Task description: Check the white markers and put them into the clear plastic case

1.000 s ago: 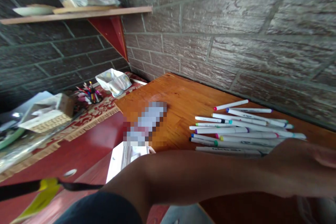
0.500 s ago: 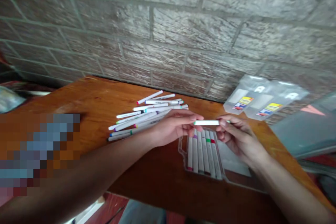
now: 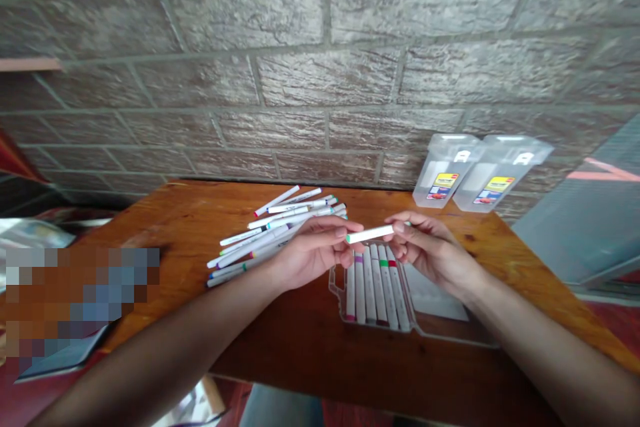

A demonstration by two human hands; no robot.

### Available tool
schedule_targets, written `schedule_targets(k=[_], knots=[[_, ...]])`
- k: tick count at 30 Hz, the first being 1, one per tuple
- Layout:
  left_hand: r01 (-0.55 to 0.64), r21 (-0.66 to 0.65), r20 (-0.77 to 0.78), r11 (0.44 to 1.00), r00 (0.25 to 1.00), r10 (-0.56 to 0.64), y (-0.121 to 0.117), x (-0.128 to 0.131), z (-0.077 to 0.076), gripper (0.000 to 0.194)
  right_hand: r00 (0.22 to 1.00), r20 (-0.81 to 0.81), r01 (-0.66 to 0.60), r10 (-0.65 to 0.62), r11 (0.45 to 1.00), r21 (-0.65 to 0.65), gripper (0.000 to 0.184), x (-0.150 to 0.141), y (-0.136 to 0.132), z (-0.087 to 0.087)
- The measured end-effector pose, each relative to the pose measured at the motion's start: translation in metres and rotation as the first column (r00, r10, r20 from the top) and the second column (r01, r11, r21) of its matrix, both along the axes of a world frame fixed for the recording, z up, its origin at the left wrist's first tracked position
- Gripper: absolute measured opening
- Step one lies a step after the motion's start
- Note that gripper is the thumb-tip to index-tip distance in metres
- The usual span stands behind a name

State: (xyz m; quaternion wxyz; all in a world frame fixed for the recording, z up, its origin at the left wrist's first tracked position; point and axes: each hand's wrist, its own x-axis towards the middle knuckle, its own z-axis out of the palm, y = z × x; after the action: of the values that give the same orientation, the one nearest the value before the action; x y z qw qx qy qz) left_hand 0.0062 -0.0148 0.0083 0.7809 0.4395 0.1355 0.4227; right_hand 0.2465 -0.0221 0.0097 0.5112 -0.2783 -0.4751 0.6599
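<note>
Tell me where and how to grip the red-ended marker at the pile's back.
Probably mid-barrel on the red-ended marker, pinched across its width from above: its slim, straight body lies slanted at the back of the pile, with tabletop beyond it and another marker close on its near side.

Left hand (image 3: pixel 311 250), right hand (image 3: pixel 439 252), marker (image 3: pixel 371 234) held between

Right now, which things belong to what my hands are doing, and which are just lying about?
Likely belonging:
green-ended white marker, held between left hand and right hand
open clear case, with markers in it
loose markers beyond left hand

Likely just lying about:
two labelled clear containers near the wall
flat dark-edged thing at left, mostly blurred
</note>
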Motion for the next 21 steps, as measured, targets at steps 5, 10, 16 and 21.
schedule_targets(k=[5,10,16,21], knots=[[0.001,0.000,0.007,1.000,1.000,-0.001,-0.0004,-0.0004,0.0008,0.019,1.000,0.018,0.004,-0.004,1.000,-0.007,0.019,0.0009,0.0004,-0.0015],[0.004,0.002,0.004,1.000,1.000,-0.004,-0.0009,-0.0003,0.0019,0.020,0.999,0.035,0.009,-0.008,1.000,-0.006,0.019,0.0007,-0.0004,0.0003],[-0.018,0.007,-0.006,1.000,1.000,0.018,-0.0004,-0.0003,0.0022,0.019,0.998,0.052,0.026,-0.025,1.000,-0.013,0.019,-0.0006,-0.0017,0.0027],[-0.036,-0.006,-0.027,0.999,0.999,0.036,-0.0001,0.0005,0.0022,0.017,0.998,0.061,0.035,-0.035,0.999,-0.006,0.020,-0.0014,-0.0028,0.0036]])
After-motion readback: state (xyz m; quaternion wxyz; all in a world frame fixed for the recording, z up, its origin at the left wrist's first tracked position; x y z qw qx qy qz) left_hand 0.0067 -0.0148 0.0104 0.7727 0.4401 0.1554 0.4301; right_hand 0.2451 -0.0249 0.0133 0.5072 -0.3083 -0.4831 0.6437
